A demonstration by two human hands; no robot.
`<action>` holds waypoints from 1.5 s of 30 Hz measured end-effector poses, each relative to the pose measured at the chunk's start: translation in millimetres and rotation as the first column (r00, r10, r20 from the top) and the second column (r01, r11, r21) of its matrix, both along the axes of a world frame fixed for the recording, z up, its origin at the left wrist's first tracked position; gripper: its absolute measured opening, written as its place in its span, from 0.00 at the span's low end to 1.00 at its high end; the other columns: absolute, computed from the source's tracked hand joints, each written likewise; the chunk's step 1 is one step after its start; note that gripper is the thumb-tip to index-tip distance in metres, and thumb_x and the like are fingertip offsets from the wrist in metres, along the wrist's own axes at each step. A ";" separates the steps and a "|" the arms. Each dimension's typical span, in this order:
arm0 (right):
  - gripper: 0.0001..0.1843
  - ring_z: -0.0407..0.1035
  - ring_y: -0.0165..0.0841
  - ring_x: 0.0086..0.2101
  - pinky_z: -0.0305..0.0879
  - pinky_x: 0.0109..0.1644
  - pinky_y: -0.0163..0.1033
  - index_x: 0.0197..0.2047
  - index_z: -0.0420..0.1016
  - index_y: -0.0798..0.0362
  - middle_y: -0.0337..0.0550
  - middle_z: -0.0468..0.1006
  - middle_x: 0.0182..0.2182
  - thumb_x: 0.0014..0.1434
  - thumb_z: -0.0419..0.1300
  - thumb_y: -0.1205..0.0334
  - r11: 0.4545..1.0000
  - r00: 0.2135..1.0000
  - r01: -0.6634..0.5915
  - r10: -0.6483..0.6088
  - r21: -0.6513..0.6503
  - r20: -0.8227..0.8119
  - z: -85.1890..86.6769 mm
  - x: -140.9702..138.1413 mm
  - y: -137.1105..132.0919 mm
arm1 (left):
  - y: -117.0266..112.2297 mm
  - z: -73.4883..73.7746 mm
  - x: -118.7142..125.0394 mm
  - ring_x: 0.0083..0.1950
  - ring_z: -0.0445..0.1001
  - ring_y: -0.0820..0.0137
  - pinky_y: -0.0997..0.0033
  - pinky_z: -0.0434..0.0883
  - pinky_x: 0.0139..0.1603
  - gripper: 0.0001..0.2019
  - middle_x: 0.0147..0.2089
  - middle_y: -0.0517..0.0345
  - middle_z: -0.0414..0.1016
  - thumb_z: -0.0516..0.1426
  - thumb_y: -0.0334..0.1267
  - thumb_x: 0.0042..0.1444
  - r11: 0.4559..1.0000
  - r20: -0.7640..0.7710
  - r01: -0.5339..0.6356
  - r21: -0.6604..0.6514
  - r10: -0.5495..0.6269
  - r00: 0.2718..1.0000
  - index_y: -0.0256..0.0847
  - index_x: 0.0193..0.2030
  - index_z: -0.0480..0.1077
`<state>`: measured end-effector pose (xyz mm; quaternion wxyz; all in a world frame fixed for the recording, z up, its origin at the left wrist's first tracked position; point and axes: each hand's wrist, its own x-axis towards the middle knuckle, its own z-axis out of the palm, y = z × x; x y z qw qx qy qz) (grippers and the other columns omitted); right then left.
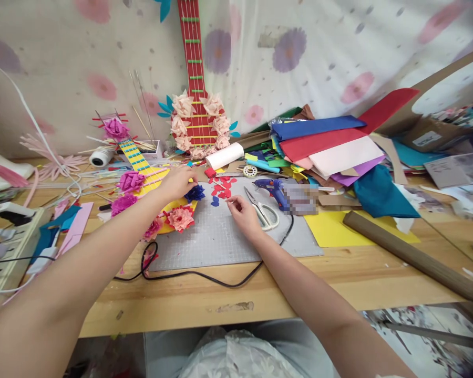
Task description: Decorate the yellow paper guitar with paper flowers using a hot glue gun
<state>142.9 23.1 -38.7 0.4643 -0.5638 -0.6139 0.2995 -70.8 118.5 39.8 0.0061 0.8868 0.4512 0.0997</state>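
My left hand (178,184) reaches over a small yellow paper guitar (152,184), its fingers bent together just above a dark blue paper flower (194,193). What those fingers hold, if anything, is hidden. Pink paper flowers (131,181) and a peach-and-red flower (180,218) decorate the guitar. On the grey cutting mat (216,244), my right hand (242,212) has thumb and fingertips pinched together beside loose red paper petals (223,186) and a few blue petals (215,201). I cannot make out anything in that pinch. Scissors (264,212) lie right of this hand.
A blue glue gun (276,190) lies on the mat, its black cable (228,285) looping across the front. A red paper guitar (199,123) leans at the back. Coloured paper (331,142), a brown roll (410,254) and yellow sheet (331,231) lie right; a power strip (18,252) left.
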 end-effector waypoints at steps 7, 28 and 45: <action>0.08 0.68 0.33 0.34 0.58 0.36 0.37 0.37 0.73 0.51 0.41 0.75 0.31 0.56 0.54 0.64 0.998 0.851 0.059 -0.041 -0.019 0.523 21.7 56.4 -6.9 | 3.7 1.9 -4.2 0.48 0.69 0.61 0.59 0.63 0.51 0.11 0.43 0.51 0.74 0.52 0.42 0.56 0.996 -0.021 0.078 -0.032 -0.079 0.997 0.40 0.38 0.72; 0.12 0.66 0.39 0.44 0.61 0.43 0.39 0.45 0.72 0.52 0.49 0.71 0.42 0.58 0.56 0.59 0.995 0.686 0.087 -0.030 -0.041 0.727 -1.6 79.5 -17.3 | 3.8 39.4 15.0 0.28 0.67 0.71 0.73 0.59 0.27 0.12 0.26 0.59 0.70 0.51 0.47 0.53 0.954 -0.027 -0.232 -0.189 0.231 0.973 0.41 0.30 0.66; 0.12 0.65 0.39 0.44 0.60 0.45 0.39 0.45 0.72 0.52 0.48 0.71 0.42 0.56 0.57 0.60 0.996 0.727 0.086 -0.045 -0.025 0.685 -5.6 81.3 -17.1 | -15.9 19.1 16.2 0.33 0.72 0.68 0.72 0.58 0.29 0.08 0.32 0.60 0.77 0.55 0.43 0.48 0.990 -0.352 -0.046 -0.137 -0.005 0.936 0.47 0.33 0.73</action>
